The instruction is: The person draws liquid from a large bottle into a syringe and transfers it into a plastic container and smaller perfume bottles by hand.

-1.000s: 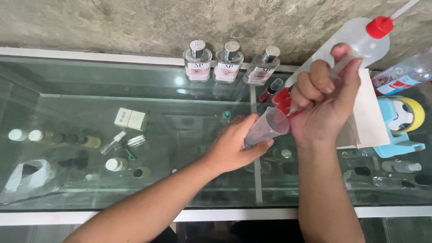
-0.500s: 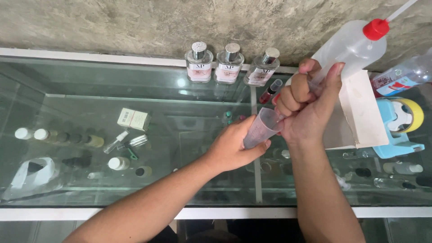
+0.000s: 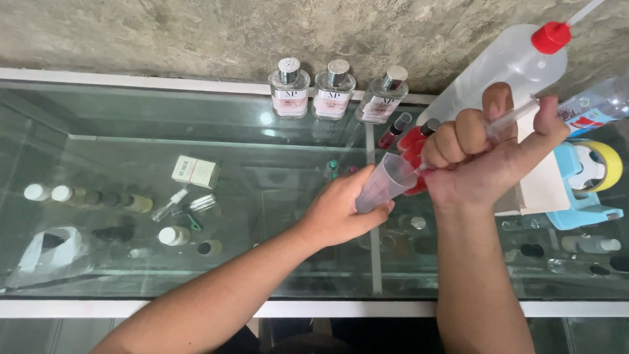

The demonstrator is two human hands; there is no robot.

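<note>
My left hand (image 3: 341, 210) grips a clear plastic measuring cup (image 3: 385, 181), tilted toward the right over the glass counter. My right hand (image 3: 488, 157) is closed around a clear syringe (image 3: 508, 119), with the thumb up at the plunger end and the tip pointing into the cup's mouth. Red-capped small vials (image 3: 413, 141) lie just behind the cup. A large squeeze bottle with a red nozzle cap (image 3: 517, 56) stands behind my right hand.
Three square perfume bottles (image 3: 334, 88) stand along the back wall. A white box (image 3: 537, 183), a blue tape dispenser with yellow tape (image 3: 586, 177) and a clear bottle (image 3: 599, 105) sit at the right. Under the glass top (image 3: 196, 131) lie small bottles, vials and a carton.
My right thumb has moved out along the syringe, drawing the plunger back to the upper right. The cup in my left hand has stayed nearly in place.
</note>
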